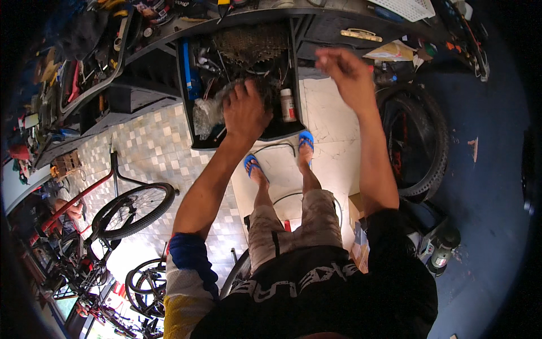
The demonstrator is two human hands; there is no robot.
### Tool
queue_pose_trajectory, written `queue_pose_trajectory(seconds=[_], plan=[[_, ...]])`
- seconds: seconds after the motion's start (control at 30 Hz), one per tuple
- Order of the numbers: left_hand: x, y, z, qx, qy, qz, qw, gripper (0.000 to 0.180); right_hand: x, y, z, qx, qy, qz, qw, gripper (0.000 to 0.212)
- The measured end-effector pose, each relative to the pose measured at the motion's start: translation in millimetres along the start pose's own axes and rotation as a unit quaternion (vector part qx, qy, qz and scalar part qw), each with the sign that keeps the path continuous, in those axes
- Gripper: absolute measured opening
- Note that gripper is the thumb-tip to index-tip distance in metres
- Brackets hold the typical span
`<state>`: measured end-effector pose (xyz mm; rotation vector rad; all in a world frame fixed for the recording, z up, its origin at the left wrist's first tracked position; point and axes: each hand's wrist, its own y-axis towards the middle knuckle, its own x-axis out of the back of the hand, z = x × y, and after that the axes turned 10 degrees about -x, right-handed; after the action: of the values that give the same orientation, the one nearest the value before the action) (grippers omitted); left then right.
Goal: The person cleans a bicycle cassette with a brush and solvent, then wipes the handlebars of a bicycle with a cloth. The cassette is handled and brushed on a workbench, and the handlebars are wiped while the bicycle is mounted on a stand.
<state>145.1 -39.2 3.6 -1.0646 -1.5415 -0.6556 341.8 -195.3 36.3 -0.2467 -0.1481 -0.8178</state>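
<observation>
My left hand reaches down into an open black drawer, its fingers apart over crumpled clear plastic; the undersides of the fingers are hidden. To the right of that hand, a small bottle with a pale cap and a red patch leans in the drawer. A blue strip-like item lies along the left wall, and a brown mesh-like bundle fills the back. Raised beyond the drawer's right side is my right hand, fingers loosely bent and apart, with nothing visible in them.
Above the drawer runs a dark workbench crowded with tools. A light-coloured handle marks another drawer at right. Bicycle tyres lean by the blue wall. At left, a bike wheel and frames stand on the tiled floor.
</observation>
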Motion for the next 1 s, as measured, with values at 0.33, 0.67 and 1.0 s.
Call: queue_pose_trajectory(seconds=[0.33,0.67,1.0], plan=[[43.4,-10.0,77.8,0.146,-0.291,-0.204,0.923,0.060,11.7,-60.6,-50.5,-0.120,0.046,0.034,0.991,0.020],[38.7,34.5,119.6,0.218,-0.762,-0.219,0.570,0.046,-4.5,-69.8,-56.6,-0.126,0.063,0.060,0.988,0.020],[40.6,42.7,118.8,0.233,-0.711,-0.260,0.610,0.056,-21.3,-78.1,-56.4,-0.150,0.054,0.084,0.984,0.020]])
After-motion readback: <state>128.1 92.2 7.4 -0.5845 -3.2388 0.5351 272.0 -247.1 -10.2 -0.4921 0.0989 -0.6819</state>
